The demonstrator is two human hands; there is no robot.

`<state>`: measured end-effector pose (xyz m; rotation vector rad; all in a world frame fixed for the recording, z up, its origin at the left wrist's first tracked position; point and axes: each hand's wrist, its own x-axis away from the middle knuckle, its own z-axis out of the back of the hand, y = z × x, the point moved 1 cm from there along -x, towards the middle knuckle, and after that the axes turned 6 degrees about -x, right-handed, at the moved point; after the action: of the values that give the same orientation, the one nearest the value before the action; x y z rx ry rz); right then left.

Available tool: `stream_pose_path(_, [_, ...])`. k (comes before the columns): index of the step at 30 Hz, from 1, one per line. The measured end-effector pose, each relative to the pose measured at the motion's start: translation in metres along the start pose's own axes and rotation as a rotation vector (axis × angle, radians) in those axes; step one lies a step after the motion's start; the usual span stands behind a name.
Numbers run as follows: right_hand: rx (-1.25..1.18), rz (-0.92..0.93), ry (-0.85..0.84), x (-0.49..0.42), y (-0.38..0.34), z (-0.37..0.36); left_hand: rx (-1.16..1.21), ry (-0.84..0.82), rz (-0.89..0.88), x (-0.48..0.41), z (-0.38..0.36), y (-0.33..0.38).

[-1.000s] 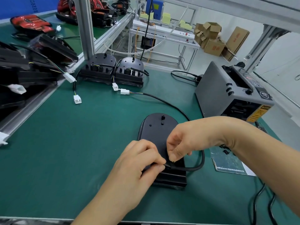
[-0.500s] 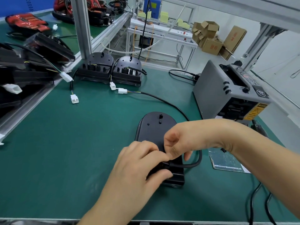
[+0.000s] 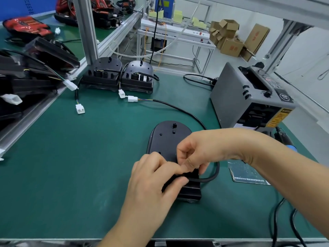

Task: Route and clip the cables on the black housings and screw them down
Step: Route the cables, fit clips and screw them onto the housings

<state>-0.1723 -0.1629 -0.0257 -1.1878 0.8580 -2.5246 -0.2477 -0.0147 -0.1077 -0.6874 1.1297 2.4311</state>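
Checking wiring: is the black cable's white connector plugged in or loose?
Loose: the black cable ends in a white connector lying on the green mat, mated to nothing.

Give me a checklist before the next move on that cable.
1. Housing flat on mat: ok.
2. Left hand grips cable at housing's near end: ok.
3. Right hand pinches cable at the same spot: ok.
4. Cable fully seated: cannot tell, fingers cover it.
5. Free run to white connector lies loose, unsnagged: ok.
6. Screws ready: cannot tell, none visible.
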Motion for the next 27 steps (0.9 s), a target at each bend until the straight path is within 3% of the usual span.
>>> stream_pose_path(5, [-0.019, 0.007, 0.006, -0.001, 0.002, 0.000, -0.243, 0.031, -0.231, 0.005, 0.001, -0.005])
stream_pose_path(9, [-0.089, 0.021, -0.002, -0.001, 0.007, 0.001, -0.350, 0.069, -0.309, 0.006, 0.001, -0.007])
stream_pose_path(27, [-0.078, 0.048, 0.064, 0.006, 0.008, -0.008, -0.368, 0.115, -0.263, 0.018, -0.002, -0.002])
